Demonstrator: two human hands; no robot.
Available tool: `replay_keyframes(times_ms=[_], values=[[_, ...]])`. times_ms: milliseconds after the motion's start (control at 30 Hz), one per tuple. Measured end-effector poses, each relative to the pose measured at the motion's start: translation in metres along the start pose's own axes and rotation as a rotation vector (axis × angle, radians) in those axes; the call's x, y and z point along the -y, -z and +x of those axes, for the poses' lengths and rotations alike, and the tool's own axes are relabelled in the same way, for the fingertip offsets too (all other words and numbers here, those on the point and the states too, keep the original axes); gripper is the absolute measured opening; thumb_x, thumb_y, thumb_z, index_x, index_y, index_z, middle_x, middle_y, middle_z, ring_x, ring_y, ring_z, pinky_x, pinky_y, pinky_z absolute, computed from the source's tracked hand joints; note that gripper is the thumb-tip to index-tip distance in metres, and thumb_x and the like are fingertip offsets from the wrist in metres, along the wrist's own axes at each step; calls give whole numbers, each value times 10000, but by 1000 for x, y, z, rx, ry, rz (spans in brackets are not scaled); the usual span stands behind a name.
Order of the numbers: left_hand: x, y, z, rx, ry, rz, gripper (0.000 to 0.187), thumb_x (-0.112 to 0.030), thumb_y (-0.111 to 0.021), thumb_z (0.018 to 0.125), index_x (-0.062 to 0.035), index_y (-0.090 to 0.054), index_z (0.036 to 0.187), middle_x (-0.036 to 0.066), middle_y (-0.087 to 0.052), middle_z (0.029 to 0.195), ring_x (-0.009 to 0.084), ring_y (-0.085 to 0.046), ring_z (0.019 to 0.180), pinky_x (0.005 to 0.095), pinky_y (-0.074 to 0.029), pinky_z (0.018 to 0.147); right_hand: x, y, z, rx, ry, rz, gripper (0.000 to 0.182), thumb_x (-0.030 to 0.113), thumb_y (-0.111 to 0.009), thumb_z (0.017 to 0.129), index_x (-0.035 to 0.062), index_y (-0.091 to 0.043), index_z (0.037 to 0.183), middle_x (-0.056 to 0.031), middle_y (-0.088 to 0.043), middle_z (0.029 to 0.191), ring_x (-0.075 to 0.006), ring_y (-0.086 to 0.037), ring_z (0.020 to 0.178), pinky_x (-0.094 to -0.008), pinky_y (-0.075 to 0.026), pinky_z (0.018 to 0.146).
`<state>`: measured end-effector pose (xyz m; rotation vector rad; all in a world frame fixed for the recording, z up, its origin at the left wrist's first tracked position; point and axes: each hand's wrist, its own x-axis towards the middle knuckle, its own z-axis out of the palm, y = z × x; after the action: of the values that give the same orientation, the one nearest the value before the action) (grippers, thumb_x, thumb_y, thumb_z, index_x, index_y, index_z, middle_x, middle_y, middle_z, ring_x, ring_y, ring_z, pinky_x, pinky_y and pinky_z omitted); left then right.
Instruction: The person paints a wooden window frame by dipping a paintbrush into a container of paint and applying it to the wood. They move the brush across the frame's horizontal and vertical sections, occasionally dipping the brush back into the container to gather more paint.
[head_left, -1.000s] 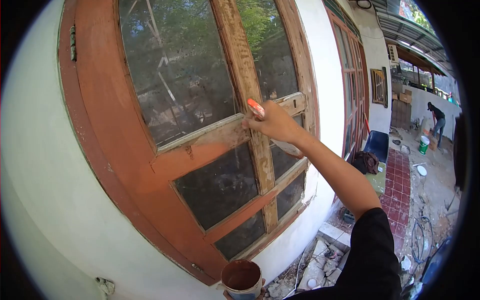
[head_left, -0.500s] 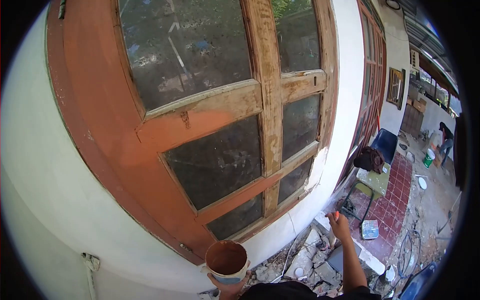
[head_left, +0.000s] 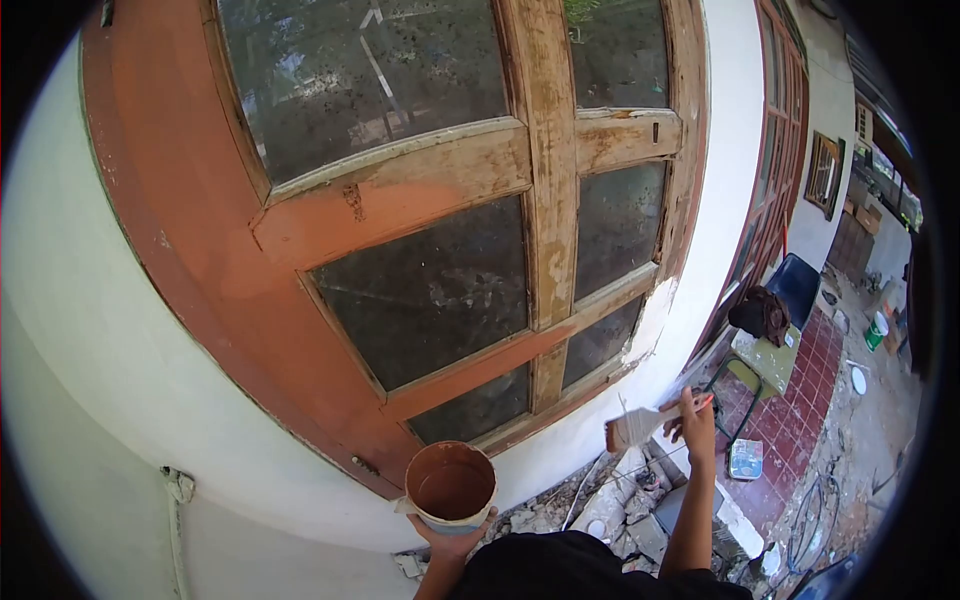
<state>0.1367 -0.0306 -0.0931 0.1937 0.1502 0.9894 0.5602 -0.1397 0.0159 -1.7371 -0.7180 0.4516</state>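
Observation:
My left hand (head_left: 452,540) is wrapped round the lower part of a paint pot (head_left: 428,512), holding it upright at the bottom centre. Reddish-brown paint coats the inside of the pot. To the right, my right hand (head_left: 692,428) grips a paintbrush (head_left: 640,428) by its orange-tipped handle; the bristles point left and carry brown paint. Both hands are below a wooden window frame (head_left: 552,230) with several glass panes. Its left side is coated orange-brown, while the middle and right bars show bare, patchy wood. The brush is apart from both frame and pot.
White wall (head_left: 120,330) borders the frame. Broken rubble (head_left: 620,490) lies at the wall's foot. On the right are a desk chair (head_left: 795,290) with a dark bag (head_left: 760,315), a paint-stained tin (head_left: 745,460), red floor tiles (head_left: 800,400) and a green-white bucket (head_left: 876,330).
My right hand has turned, bringing the paintbrush into plain sight, pointing left. The pot in my left hand sits slightly higher in view. The camera has shifted a little.

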Motion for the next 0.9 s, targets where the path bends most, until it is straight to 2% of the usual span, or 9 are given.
replay_keyframes(times_ms=[33,67,133,233,400,467,600,833,900], values=[[1,-3,-1,-10,-6,-6,1062,-857,-539,768,-146,-339,1531,159,-456,1454,444,-486,1242,539,-522,909,27,-4,-3,126,76,328,493,431,-513,1055,-5,-675,893,-85,-645,671,-146,-655,626,-260,-490,493],[2,-11,1,25,5,-20,1066,-859,-538,767,-152,-329,1538,159,-441,1476,449,-479,1262,542,-521,913,45,-10,-1,137,68,319,493,431,-513,1055,-5,-675,893,-85,-645,671,-146,-655,626,-260,-490,493],[6,-16,3,115,40,-102,1075,-865,-527,766,-173,-299,1557,152,-392,1536,460,-457,1316,570,-510,940,71,-22,1,235,226,650,472,414,-548,1041,-45,-634,971,-120,-668,777,-208,-650,651,-320,-502,544],[10,-22,11,90,18,-52,1075,-881,-488,773,-175,-288,1560,153,-384,1541,465,-437,1344,601,-501,955,117,-44,-6,270,331,705,327,254,-715,955,-56,-624,1007,-141,-661,904,-208,-649,657,-321,-515,547],[15,-17,6,158,94,-298,1003,-871,-294,814,-218,-294,1576,128,-298,1613,400,-342,1455,646,-355,1119,185,-69,-32,305,634,446,236,168,-672,974,-52,-657,888,-122,-690,850,-149,-649,559,-262,-489,474],[16,-43,6,-114,4,312,966,-827,-312,836,-201,-311,1571,129,-301,1612,394,-343,1456,620,-332,1150,207,-79,-47,378,683,317,211,155,-721,936,-35,-679,855,-81,-696,827,-128,-650,582,-251,-494,507],[20,-48,8,-79,19,178,905,-755,-350,855,-181,-358,1555,138,-345,1594,388,-343,1458,595,-289,1184,224,-107,-58,529,911,7,188,168,-797,855,4,-708,833,-55,-687,731,-137,-665,605,-271,-509,553],[15,-15,-17,-85,120,67,1003,-756,-442,808,-127,-309,1577,163,-327,1610,383,-317,1478,589,-236,1209,215,-154,-84,754,847,-190,187,213,-815,814,52,-724,835,-77,-706,721,-249,-704,649,-331,-559,627],[2,-30,-19,-121,94,267,1010,-761,-442,811,-116,-304,1577,170,-329,1607,385,-325,1473,578,-247,1209,210,-161,-92,771,787,-179,185,222,-810,822,58,-726,838,-89,-709,731,-269,-708,663,-340,-563,629]])
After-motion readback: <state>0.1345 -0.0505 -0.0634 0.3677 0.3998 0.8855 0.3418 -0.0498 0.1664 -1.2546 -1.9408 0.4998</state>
